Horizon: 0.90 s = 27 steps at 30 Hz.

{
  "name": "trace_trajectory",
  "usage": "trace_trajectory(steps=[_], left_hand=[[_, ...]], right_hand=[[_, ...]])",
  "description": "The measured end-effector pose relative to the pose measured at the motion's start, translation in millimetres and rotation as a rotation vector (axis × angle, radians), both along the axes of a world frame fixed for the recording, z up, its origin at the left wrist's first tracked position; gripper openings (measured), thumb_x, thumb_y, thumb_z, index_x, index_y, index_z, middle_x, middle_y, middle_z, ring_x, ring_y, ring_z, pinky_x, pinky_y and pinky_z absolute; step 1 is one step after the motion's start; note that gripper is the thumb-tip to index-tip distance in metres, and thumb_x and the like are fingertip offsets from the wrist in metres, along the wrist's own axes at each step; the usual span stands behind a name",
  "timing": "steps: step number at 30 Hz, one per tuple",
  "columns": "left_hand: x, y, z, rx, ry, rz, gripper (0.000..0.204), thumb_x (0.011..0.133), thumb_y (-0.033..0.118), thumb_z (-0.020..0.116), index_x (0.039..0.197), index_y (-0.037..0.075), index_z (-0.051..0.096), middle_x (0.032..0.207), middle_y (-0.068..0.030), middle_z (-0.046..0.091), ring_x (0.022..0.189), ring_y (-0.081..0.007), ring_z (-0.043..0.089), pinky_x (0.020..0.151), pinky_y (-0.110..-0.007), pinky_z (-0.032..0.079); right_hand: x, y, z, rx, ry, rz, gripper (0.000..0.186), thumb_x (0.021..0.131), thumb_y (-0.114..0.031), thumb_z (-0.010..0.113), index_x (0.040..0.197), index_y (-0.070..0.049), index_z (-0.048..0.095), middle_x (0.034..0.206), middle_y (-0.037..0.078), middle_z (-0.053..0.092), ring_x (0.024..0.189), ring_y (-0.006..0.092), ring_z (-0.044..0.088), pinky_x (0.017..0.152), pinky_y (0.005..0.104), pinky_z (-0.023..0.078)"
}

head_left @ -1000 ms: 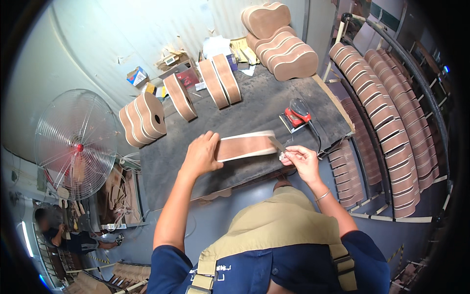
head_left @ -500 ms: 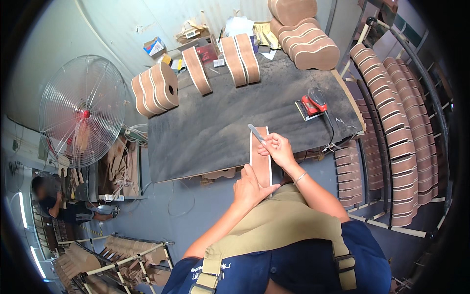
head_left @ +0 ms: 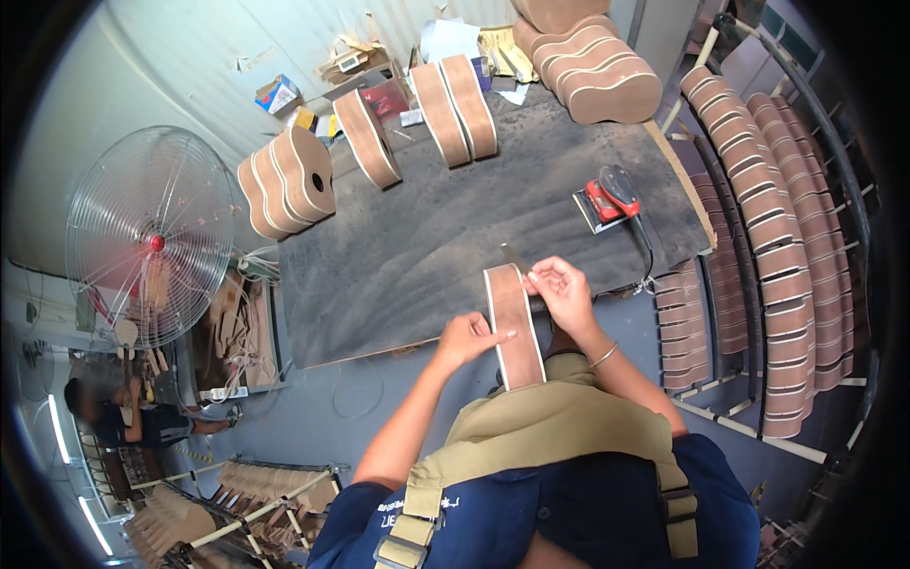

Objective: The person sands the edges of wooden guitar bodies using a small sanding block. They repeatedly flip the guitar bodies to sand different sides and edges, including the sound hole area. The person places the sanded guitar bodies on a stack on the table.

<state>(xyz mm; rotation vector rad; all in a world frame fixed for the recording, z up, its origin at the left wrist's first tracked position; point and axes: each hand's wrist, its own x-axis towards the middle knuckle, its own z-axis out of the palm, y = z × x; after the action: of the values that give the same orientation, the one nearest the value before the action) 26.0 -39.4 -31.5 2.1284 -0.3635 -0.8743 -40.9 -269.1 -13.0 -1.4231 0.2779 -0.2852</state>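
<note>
- Presently, we have our left hand (head_left: 471, 339) closed around the left edge of a brown wooden body (head_left: 515, 327) with pale edging, the thumb lying across its brown face.
- We hold this body in front of us, its lower end against the khaki apron (head_left: 559, 417) and its upper end by the near edge of the black bench (head_left: 408, 247).
- Our right hand (head_left: 564, 289) pinches a thin blade (head_left: 513, 256) between thumb and fingers, at the body's upper right edge; the blade points up and to the left, but we cannot tell whether it touches the wood.
- Beyond our hands, to the right on the bench, we see a red and black sander (head_left: 611, 194) with its cord trailing over the edge.
- Farther back stand a banded group of bodies (head_left: 284, 185), a single body (head_left: 367, 142) and an upright pair (head_left: 453, 109), with a tall stack (head_left: 607, 76) at the far right corner.
- To our left we have a round wire fan (head_left: 152, 237); to our right, a rack row of brown bodies (head_left: 749, 247).
</note>
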Motion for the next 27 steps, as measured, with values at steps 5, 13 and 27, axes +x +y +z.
trace_trajectory(steps=[5,13,27], left_hand=[[45,-19,39,-0.012,-0.409,0.136,0.055,0.075,0.049,0.094,0.081,0.007,0.060,0.067,-0.0034,0.067,0.061,-0.0207,0.065,0.063,-0.035,0.053],[115,-27,19,-0.202,-0.395,-0.101,0.023,0.092,0.004,0.077,0.115,0.003,0.074,0.087,-0.0133,0.070,0.087,-0.0316,0.071,0.081,-0.041,0.056],[124,-29,32,-0.174,-0.134,-0.130,0.008,0.086,-0.005,0.080,0.092,-0.002,0.075,0.083,-0.0103,0.069,0.072,-0.0191,0.067,0.067,-0.036,0.053]], right_hand=[[48,-22,15,-0.493,0.016,-0.022,0.009,0.095,-0.006,0.077,0.093,0.002,0.073,0.092,0.008,0.069,0.078,0.0142,0.071,0.070,0.0276,0.056],[111,-28,-12,-0.586,0.249,0.416,0.006,0.083,-0.001,0.070,0.085,-0.002,0.075,0.069,0.014,0.068,0.075,0.0304,0.070,0.072,0.0412,0.056],[118,-39,-4,-0.499,0.178,0.535,0.012,0.084,-0.012,0.076,0.091,-0.002,0.079,0.081,0.014,0.074,0.072,0.0271,0.073,0.070,0.0369,0.057]])
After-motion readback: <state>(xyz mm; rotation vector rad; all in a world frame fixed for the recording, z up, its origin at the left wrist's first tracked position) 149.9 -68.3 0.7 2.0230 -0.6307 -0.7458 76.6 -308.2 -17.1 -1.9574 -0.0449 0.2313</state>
